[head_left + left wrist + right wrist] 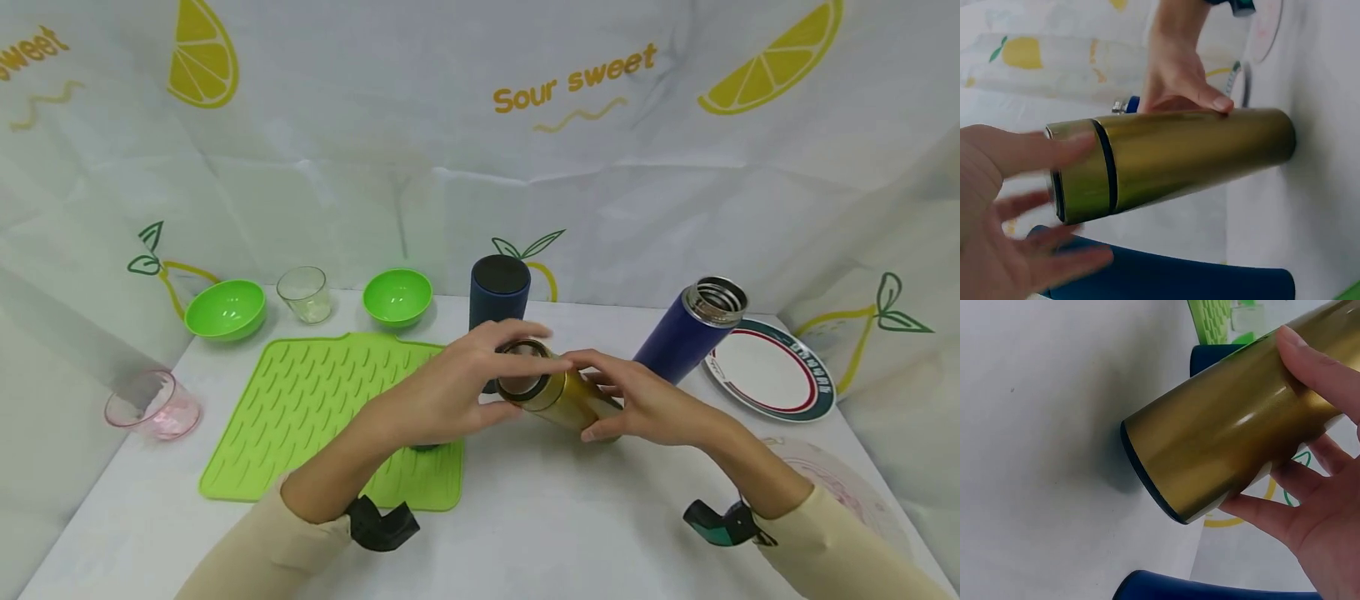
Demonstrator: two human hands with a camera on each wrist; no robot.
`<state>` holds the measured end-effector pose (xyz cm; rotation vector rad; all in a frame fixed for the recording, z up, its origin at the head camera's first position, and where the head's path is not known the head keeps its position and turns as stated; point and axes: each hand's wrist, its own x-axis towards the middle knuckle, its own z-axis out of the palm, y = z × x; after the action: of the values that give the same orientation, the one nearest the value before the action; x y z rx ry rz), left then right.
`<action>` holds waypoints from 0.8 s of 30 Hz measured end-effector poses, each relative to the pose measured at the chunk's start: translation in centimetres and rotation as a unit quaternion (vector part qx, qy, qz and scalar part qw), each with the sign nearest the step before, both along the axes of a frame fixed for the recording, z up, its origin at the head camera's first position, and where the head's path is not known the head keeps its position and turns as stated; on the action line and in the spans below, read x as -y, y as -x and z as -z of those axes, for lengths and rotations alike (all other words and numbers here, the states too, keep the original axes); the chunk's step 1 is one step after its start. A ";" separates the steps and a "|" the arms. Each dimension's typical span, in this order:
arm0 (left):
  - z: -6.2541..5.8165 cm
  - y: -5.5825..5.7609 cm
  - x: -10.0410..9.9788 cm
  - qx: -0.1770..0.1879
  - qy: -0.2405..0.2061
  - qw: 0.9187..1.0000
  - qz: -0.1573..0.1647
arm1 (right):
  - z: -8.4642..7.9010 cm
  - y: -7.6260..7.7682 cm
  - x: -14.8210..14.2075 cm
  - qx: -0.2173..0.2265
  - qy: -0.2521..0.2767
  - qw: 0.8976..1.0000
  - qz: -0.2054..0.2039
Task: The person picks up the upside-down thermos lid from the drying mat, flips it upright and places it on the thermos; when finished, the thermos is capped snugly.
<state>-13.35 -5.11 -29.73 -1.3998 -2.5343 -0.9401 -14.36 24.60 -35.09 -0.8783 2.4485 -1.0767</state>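
Note:
A gold thermos [573,400] is tilted over the white table, its lidded end toward my left hand. My right hand [1316,500] grips the thermos body, thumb on one side and fingers on the other. Around the lid [1082,178], my left hand [457,383] has its fingers spread and fairly straight. The left wrist view shows the thumb overlapping the lid, with blurred fingers below it. Behind the left hand stands a dark blue bottle with a black top [500,287]. An uncapped blue thermos [686,329] stands just beyond the right hand.
A green ridged mat [300,417] lies at left, a small dark item [426,447] on it partly hidden by my arm. Two green bowls [225,310] and a clear glass [306,296] stand behind it. A pink glass [161,408] is far left; a rimmed plate [765,367] is right.

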 end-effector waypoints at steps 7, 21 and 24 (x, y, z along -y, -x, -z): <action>0.2 -0.8 -1.0 -0.031 0.041 0.987 -0.151 | 0.0 0.0 0.2 -0.003 0.001 1.000 0.003; -0.2 -0.9 -0.4 0.026 0.071 0.985 -0.153 | 0.3 0.0 0.0 -0.019 0.000 1.000 -0.004; -0.1 -1.1 -0.6 0.028 0.064 0.985 -0.157 | 0.4 0.0 0.2 -0.031 -0.003 0.999 -0.013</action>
<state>-12.29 -4.52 -29.58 -0.9676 -2.7894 -0.7803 -14.38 24.41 -35.47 -0.9529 2.4819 -1.0465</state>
